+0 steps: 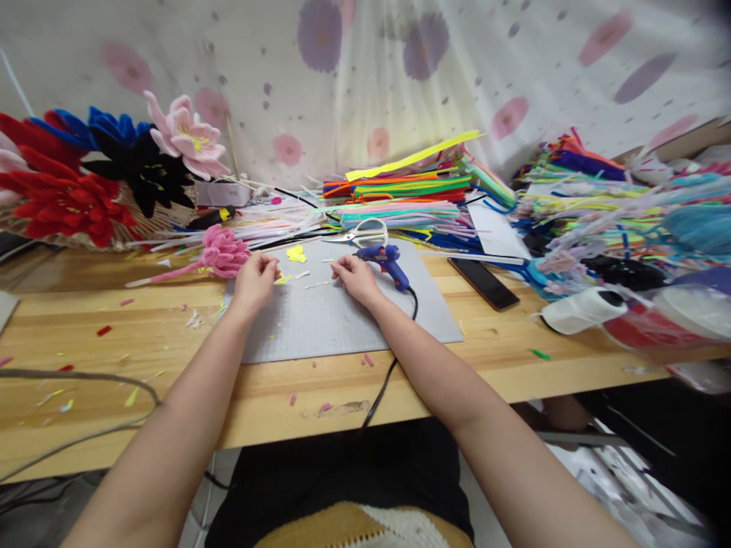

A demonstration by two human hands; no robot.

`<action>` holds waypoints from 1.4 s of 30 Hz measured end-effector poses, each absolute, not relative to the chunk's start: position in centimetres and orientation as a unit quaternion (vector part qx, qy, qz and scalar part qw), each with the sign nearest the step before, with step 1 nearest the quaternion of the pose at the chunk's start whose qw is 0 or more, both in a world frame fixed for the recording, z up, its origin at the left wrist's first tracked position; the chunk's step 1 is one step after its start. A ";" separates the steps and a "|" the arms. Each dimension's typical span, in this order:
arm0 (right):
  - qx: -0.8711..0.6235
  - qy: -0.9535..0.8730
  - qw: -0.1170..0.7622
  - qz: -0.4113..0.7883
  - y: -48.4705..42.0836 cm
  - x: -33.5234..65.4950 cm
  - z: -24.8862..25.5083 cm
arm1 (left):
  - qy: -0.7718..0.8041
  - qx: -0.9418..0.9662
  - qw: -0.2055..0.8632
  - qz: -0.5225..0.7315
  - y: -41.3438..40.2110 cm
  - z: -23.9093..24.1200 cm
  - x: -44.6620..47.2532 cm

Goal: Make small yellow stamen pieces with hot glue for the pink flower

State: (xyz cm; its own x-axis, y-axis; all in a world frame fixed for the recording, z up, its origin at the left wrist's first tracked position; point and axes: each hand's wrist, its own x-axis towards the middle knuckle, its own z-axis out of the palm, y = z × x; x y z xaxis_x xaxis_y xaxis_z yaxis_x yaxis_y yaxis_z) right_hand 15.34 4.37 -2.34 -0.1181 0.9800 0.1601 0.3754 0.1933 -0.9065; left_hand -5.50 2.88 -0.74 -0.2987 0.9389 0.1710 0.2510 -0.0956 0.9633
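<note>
Both my hands rest on a grey cutting mat (343, 320) on a wooden table (142, 335). My left hand (255, 278) is curled, its fingers pinched by a small yellow scrap (282, 279); a pink pipe-cleaner flower (221, 251) lies just to its left. My right hand (355, 277) is curled too, fingertips pinched near thin pale scraps (316, 285); what it holds is too small to make out. A blue glue gun (388, 262) lies just right of it. White-handled scissors (362, 233) and a yellow piece (295, 253) lie beyond.
Stacks of coloured pipe cleaners (405, 199) fill the back and right (617, 205). Finished red, black, blue and pink flowers (114, 171) sit back left. A black phone (483, 282) lies right of the mat, a white roll (582, 308) further right. Cables cross the front left edge.
</note>
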 end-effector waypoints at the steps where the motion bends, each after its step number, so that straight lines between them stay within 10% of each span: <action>1: -0.519 -0.656 0.413 0.360 4.2 15.3 -2.2 | 0.594 0.511 0.317 0.534 2.8 -1.0 -5.8; 20: -0.384 -0.562 0.344 0.646 2.0 12.7 0.5 | 0.540 0.627 0.212 0.520 -0.6 0.2 -4.2; 42: -0.372 -0.645 0.320 0.586 2.6 10.8 2.4 | 0.519 0.680 0.153 0.495 -0.8 0.7 -5.0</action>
